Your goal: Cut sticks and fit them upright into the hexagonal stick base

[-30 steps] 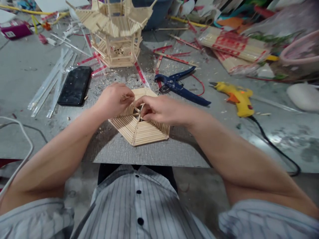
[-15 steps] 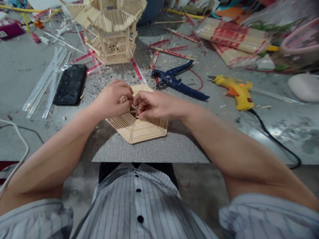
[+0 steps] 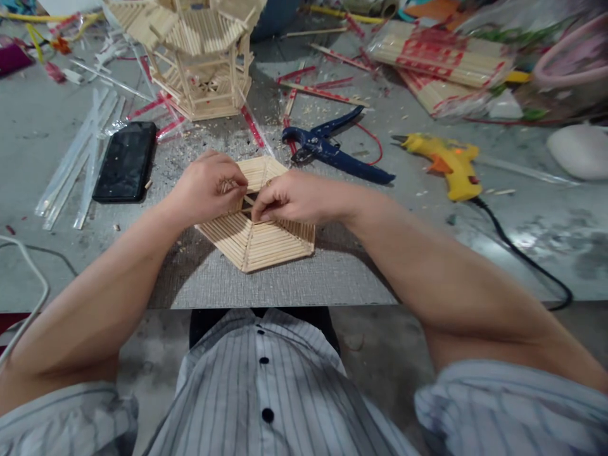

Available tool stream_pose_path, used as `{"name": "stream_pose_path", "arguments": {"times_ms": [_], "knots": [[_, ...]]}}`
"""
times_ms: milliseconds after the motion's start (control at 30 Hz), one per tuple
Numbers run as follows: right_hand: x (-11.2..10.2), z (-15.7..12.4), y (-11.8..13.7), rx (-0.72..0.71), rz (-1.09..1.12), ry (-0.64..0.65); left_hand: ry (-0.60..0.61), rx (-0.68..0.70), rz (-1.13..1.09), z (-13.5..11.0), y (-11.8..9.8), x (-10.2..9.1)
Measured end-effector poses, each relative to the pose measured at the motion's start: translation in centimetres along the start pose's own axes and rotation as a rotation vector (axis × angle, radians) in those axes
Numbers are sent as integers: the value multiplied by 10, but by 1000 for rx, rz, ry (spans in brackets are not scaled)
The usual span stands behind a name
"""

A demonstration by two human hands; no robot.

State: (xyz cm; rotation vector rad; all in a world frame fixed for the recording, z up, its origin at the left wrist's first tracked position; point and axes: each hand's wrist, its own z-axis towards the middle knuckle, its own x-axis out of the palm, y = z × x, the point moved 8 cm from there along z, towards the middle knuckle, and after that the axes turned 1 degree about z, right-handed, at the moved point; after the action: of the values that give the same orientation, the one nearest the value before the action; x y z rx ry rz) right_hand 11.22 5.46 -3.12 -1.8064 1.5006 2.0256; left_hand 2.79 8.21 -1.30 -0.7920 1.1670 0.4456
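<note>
In the head view, joints around the opening of the hexagonal wooden-stick panel (image 3: 280, 244) could be sprung by uneven finger pressure, and skin could be burned if the yellow plastic glue gun (image 3: 441, 161) were brushed. The panel, ribbed with slim, pale sticks, is set on the grey, woven-textured tabletop (image 3: 199, 291), beneath both hands. The left hand (image 3: 209, 183) and right hand (image 3: 294, 199) are curled, fingertips drawn in; whether anything is pinched cannot be told.

no legible text, packet print (image 3: 431, 52) blurred
</note>
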Motion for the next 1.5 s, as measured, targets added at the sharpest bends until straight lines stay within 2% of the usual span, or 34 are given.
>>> {"name": "stream_pose_path", "arguments": {"times_ms": [367, 433, 500, 633, 700, 800, 900, 967, 1100, 1267, 1400, 1500], "knots": [[1, -2, 2, 1, -15, 15, 2, -7, 56, 0, 1, 0], [-4, -4, 2, 10, -18, -24, -19, -23, 62, -1, 2, -3], [-20, -8, -3, 54, -36, -170, -39, -69, 74, -2, 6, -7], [-68, -26, -24, 271, -214, -586, -67, -287, 147, -6, 27, -12], [-82, -34, -35, 355, -302, -662, -61, -354, 179, -7, 34, -12], [-91, -41, -51, 400, -306, -674, -38, -367, 202, -8, 39, -9], [-100, -52, -67, 413, -297, -754, -33, -396, 194, -8, 45, -8], [-105, -58, -80, 474, -321, -799, -41, -411, 176, -8, 48, -9], [-107, -64, -105, 614, -354, -785, -43, -407, 151, -8, 50, -10], [-114, -69, -116, 642, -322, -800, -84, -421, 120, -9, 52, -13], [-141, -75, -125, 662, -328, -846, -148, -455, 106, -11, 57, -17], [-170, -71, -136, 698, -423, -808, -186, -467, 87, -12, 60, -17]]}}
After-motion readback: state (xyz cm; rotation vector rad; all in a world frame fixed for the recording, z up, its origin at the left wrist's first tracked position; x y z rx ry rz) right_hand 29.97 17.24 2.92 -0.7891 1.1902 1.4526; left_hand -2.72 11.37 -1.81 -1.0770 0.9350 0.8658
